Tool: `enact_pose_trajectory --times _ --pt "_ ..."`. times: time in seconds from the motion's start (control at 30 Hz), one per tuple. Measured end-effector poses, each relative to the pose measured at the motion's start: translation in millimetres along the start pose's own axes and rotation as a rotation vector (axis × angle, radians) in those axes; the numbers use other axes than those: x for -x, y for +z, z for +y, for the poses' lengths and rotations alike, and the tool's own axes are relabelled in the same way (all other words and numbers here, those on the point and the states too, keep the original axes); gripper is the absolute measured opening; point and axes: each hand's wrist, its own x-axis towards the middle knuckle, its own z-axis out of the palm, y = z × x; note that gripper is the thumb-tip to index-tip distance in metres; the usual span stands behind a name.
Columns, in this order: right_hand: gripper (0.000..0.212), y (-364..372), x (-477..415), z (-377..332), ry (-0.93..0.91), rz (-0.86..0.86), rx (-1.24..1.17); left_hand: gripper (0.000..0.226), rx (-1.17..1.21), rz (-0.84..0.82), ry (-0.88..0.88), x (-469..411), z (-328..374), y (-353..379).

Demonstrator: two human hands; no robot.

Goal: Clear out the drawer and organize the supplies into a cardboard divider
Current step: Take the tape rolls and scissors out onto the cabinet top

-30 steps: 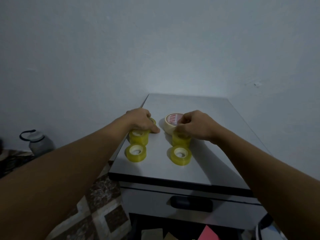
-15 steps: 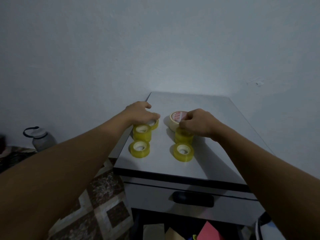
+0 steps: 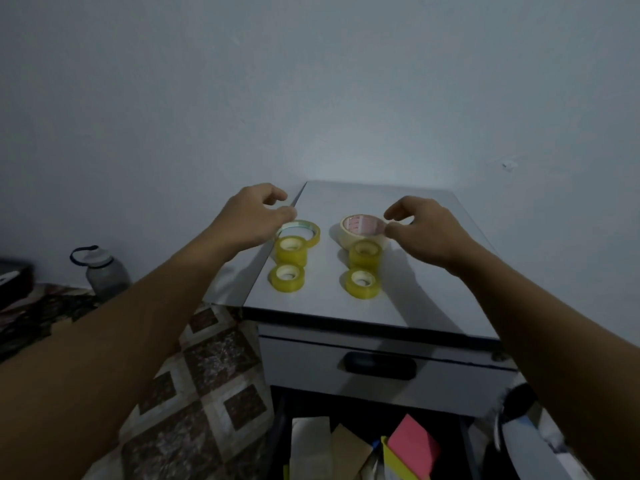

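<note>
Six tapes are sitting in two rows on the grey cabinet counter: four small yellow tape rolls, a thin clear tape ring and a cream masking-tape roll. The open dark drawer below is holding coloured papers, so clearing looks unfinished, and no cardboard divider is showing. The left hand and right hand are hovering loosely curled, gripping nothing. The left row is lying near the counter's left edge, while open room is lying to the right.
</note>
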Motion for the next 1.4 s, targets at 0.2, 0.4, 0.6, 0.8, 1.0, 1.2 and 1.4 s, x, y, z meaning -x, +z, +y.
enact_pose_trajectory --times 0.2,0.4,0.6,0.8,1.0,1.2,1.4 --pt "0.023 -22.0 63.5 5.9 0.023 0.042 -0.136 0.035 0.032 0.005 0.038 72.6 5.3 -3.4" --pt "0.017 -14.1 141.8 19.9 0.074 0.02 -0.261 0.036 0.158 -0.035 0.012 135.8 5.0 15.7" --pt "0.01 27.9 210.6 47.6 0.19 -0.056 -0.317 0.02 0.164 -0.202 -0.036 198.7 -18.9 65.3" --pt "0.012 94.7 261.0 96.0 0.425 -0.213 -0.354 0.041 0.024 -0.552 -0.254 251.4 -73.6 148.9" --pt "0.028 144.4 299.3 126.9 0.575 -0.354 -0.291 0.043 -0.09 -0.642 -0.247 287.9 -108.1 200.2" --pt "0.065 182.8 320.6 138.8 0.55 -0.533 -0.105 0.067 -0.261 -0.845 -0.128 304.5 -123.9 223.3" --pt "0.081 198.7 323.1 147.0 0.559 -0.597 -0.076 0.067 -0.35 -0.871 -0.007 300.0 -129.1 229.0"
